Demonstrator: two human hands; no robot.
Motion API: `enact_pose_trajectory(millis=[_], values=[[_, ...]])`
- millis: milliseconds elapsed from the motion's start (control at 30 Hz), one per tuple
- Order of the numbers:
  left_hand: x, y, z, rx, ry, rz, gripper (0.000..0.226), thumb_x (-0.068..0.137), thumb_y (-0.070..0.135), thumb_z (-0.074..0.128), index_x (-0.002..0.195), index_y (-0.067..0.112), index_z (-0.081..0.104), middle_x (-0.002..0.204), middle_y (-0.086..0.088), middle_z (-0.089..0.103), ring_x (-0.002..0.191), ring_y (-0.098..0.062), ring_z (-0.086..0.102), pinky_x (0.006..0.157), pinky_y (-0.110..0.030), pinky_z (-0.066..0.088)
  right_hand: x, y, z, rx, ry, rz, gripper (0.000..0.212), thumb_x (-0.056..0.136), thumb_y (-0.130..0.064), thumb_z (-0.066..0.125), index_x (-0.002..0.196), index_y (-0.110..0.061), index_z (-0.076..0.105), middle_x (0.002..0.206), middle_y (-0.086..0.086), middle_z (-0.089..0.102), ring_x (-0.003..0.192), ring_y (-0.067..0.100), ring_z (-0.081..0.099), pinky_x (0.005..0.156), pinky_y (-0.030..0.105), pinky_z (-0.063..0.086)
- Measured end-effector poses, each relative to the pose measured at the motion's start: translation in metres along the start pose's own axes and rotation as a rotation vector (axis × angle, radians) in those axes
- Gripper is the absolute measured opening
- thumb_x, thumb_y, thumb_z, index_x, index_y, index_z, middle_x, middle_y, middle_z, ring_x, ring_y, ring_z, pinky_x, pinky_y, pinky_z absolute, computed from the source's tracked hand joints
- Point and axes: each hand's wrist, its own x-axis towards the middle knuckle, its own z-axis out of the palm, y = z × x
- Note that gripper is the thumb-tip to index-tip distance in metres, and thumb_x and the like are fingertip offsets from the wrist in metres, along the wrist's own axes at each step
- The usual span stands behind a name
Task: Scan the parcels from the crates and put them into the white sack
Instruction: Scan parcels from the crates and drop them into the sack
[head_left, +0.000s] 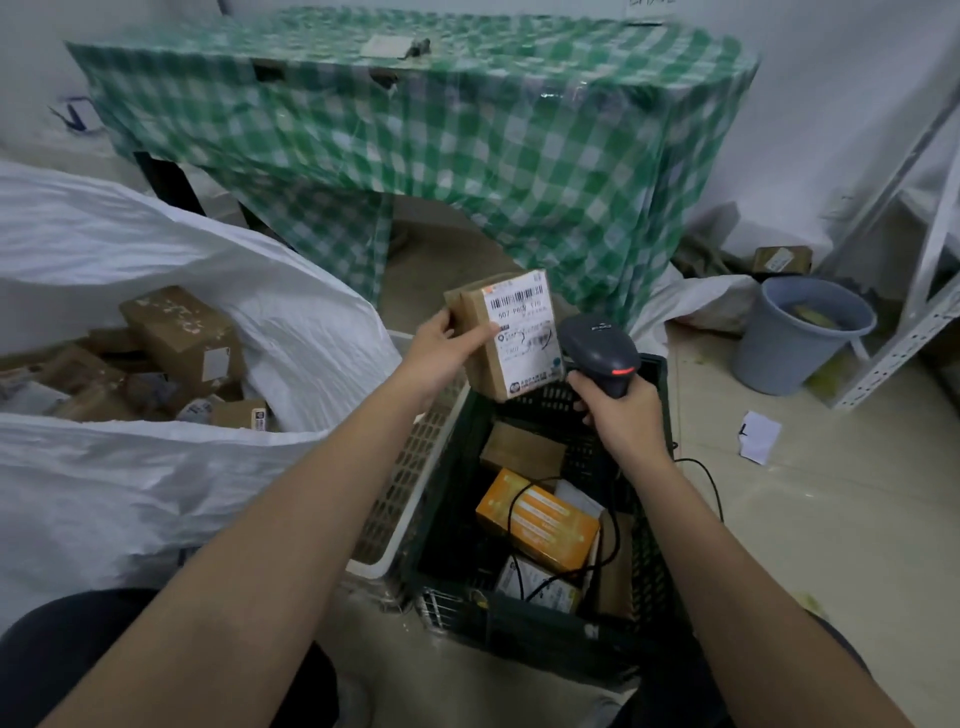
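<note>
Cardboard parcel with a white barcode label (506, 335) sat at frame centre, pinched at its edge by the left hand (441, 345); the right hand (621, 410) clenched a dark handheld scanner (602, 353) just beside it. Scanning would go best with the label squared to the scanner's beam. Four parcels showed in the dark plastic crate (535, 618) below; the white woven sack (156, 483), left, held several.

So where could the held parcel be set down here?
Bare tiled floor lies between the dark green plastic crate and the grey-blue plastic bucket. The crate is crowded with boxes and scanner cable; the open white woven sack holds piled parcels.
</note>
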Motion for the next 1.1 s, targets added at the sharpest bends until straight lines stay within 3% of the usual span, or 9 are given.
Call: enact_pose_trajectory(millis=[100,200,267,333,533,767,900,1033,1100], values=[[0.002,0.012,-0.024,0.023,0.04,0.055,0.082,0.067,0.048,0.079,0.138,0.019,0.05,0.127,0.004,0.062,0.117,-0.012,0.058,0.105,-0.038,0.045,-0.001,-0.018,0.016,-0.053,-0.062,-0.052,0.014,0.084,-0.022,0.074,0.079,-0.011,0.066,0.062,-0.001,0.065,0.053,0.005,0.059,0.061,0.032,0.049],[0.001,0.014,-0.047,0.049,0.08,0.073,0.068,0.076,0.04,0.078,0.136,0.019,0.053,0.124,0.005,0.063,0.113,-0.012,0.06,0.101,-0.036,0.048,-0.006,-0.039,0.038,-0.052,-0.11,-0.1,0.016,0.082,-0.022,0.075,0.072,-0.016,0.063,0.061,0.0,0.065,0.06,0.013,0.061,0.062,0.031,0.05],[-0.001,0.014,-0.058,0.041,0.092,0.084,0.061,0.079,0.036,0.077,0.133,0.019,0.056,0.122,0.006,0.064,0.113,-0.012,0.06,0.098,-0.032,0.049,-0.01,-0.053,0.047,-0.113,-0.127,-0.153,0.019,0.081,-0.023,0.075,0.069,-0.014,0.063,0.06,0.0,0.063,0.06,0.013,0.059,0.058,0.024,0.046],[-0.002,0.015,-0.066,0.034,0.099,0.101,0.055,0.081,0.032,0.075,0.131,0.019,0.057,0.12,0.007,0.064,0.112,-0.012,0.06,0.093,-0.028,0.05,-0.014,-0.063,0.052,-0.143,-0.167,-0.16,0.02,0.08,-0.022,0.074,0.07,-0.008,0.065,0.06,0.002,0.064,0.06,0.014,0.06,0.058,0.026,0.046],[-0.003,0.018,-0.077,0.028,0.118,0.134,0.054,0.081,0.032,0.075,0.13,0.02,0.058,0.123,0.006,0.064,0.111,-0.012,0.061,0.093,-0.029,0.051,-0.025,-0.076,0.052,-0.164,-0.233,-0.113,0.019,0.079,-0.019,0.071,0.076,-0.001,0.07,0.057,0.009,0.066,0.054,0.017,0.062,0.064,0.038,0.054],[-0.009,0.022,-0.079,0.01,0.12,0.153,0.056,0.08,0.032,0.076,0.131,0.019,0.058,0.122,0.005,0.064,0.111,-0.012,0.062,0.096,-0.03,0.051,-0.034,-0.086,0.054,-0.183,-0.229,-0.128,0.022,0.077,-0.019,0.07,0.067,0.001,0.069,0.053,0.012,0.064,0.051,0.018,0.06,0.062,0.038,0.054],[-0.019,0.029,-0.083,-0.023,0.135,0.168,0.052,0.083,0.03,0.074,0.131,0.019,0.058,0.118,0.009,0.065,0.112,-0.011,0.061,0.091,-0.026,0.05,-0.038,-0.093,0.056,-0.156,-0.22,-0.167,0.026,0.077,-0.019,0.073,0.072,0.006,0.066,0.067,0.024,0.066,0.058,0.021,0.058,0.059,0.033,0.047],[-0.036,0.042,-0.102,-0.079,0.2,0.217,0.052,0.08,0.037,0.075,0.128,0.021,0.061,0.118,0.01,0.067,0.113,-0.01,0.062,0.102,-0.034,0.047,-0.039,-0.1,0.068,-0.035,-0.171,-0.167,0.024,0.069,-0.032,0.077,0.071,-0.01,0.068,0.061,0.009,0.067,0.059,0.018,0.061,0.062,0.039,0.051],[-0.048,0.049,-0.121,-0.09,0.25,0.254,0.054,0.08,0.038,0.074,0.13,0.023,0.059,0.119,0.011,0.067,0.113,-0.009,0.061,0.103,-0.036,0.046,-0.037,-0.106,0.079,-0.012,-0.149,-0.173,0.019,0.073,-0.028,0.078,0.067,-0.014,0.067,0.053,-0.002,0.063,0.052,0.01,0.06,0.061,0.037,0.05]])
